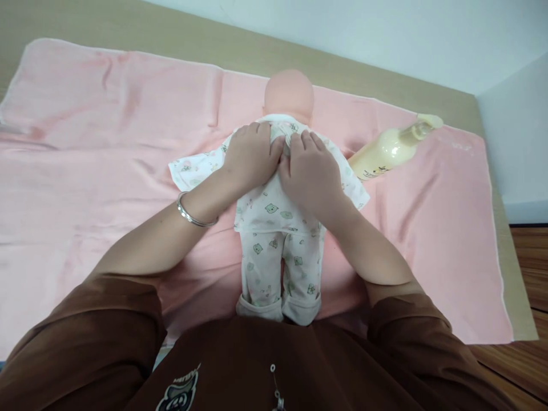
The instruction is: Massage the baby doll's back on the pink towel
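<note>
A baby doll (288, 94) in a white printed top and trousers (274, 251) lies lengthwise on a pink blanket (107, 142), head away from me. My left hand (252, 154) and my right hand (310, 171) rest side by side on the doll's upper chest. Both hands have their fingers curled and pinch the cloth of the top at the collar. A silver bangle sits on my left wrist.
A pale yellow pump bottle (391, 149) lies on its side on the blanket, just right of the doll. The blanket covers a wooden table (128, 28) set against a white wall. Wooden floor shows at the right edge.
</note>
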{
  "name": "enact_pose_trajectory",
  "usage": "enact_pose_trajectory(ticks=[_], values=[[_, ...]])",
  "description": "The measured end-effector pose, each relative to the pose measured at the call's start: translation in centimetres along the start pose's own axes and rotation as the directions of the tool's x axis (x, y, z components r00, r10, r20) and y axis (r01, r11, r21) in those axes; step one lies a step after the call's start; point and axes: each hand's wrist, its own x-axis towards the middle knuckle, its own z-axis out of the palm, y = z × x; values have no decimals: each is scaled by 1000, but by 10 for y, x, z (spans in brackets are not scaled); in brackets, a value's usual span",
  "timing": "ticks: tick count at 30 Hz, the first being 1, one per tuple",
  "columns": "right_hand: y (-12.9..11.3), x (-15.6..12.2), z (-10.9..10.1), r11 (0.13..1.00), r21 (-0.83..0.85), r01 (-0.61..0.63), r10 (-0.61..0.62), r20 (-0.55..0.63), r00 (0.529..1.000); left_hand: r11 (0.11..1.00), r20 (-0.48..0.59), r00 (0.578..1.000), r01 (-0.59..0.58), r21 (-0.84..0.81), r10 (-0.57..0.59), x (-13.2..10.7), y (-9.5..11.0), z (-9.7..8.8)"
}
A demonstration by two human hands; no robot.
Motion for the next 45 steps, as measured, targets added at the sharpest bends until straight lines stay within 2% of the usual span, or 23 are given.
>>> enact_pose_trajectory(ticks=[2, 5, 7, 10, 13, 18, 22, 25, 28, 30, 32, 34, 36, 39, 45], values=[[15, 14, 2, 999, 47, -20, 20, 3, 1000, 999, -38, 998, -48, -5, 47, -12, 4, 0], [36, 34, 6, 994, 61, -88, 88, 10, 996, 979, -114, 983, -158, -126, 144, -25, 5, 0], [41, 39, 9, 994, 36, -107, 106, 12, 994, 964, -112, 978, -193, -184, 175, -29, 4, -4], [36, 32, 9, 996, -29, -84, 84, -4, 996, 966, -69, 986, -164, -198, 153, -27, 2, -12], [22, 14, 3, 997, -75, -26, 28, 19, 999, 964, -70, 988, -149, -219, 136, -18, -1, -15], [4, -9, -5, 993, -103, 52, -46, 68, 997, 957, -108, 986, -149, -250, 125, 0, -14, 2], [8, 0, -7, 995, -66, 70, -65, 65, 996, 981, -66, 995, -82, -173, 72, -3, -8, 6], [19, 18, -7, 998, -60, -26, 29, 54, 998, 995, -21, 998, -64, -77, 63, -20, 8, 1], [27, 29, -2, 992, -58, -111, 113, 40, 993, 992, -55, 991, -118, 40, 120, -38, 21, 0], [29, 29, 1, 994, -66, -90, 91, 5, 996, 988, -102, 983, -149, 37, 152, -43, 23, 3], [26, 22, 1, 995, -87, -47, 45, -22, 999, 986, -146, 977, -164, -39, 157, -40, 21, 6], [22, 11, -3, 994, -112, -3, 4, 8, 1000, 980, -170, 977, -152, -126, 129, -31, 15, 6], [16, 1, -9, 990, -131, 51, -43, 67, 997, 982, -137, 986, -115, -147, 95, -21, 11, 3], [8, -8, -16, 985, -136, 110, -94, 122, 988, 995, -52, 997, -63, -81, 59, -12, 9, -3], [-3, -6, -13, 991, -130, -9, 25, 124, 992, 992, -27, 999, -29, -125, 26, -15, 6, 3]])
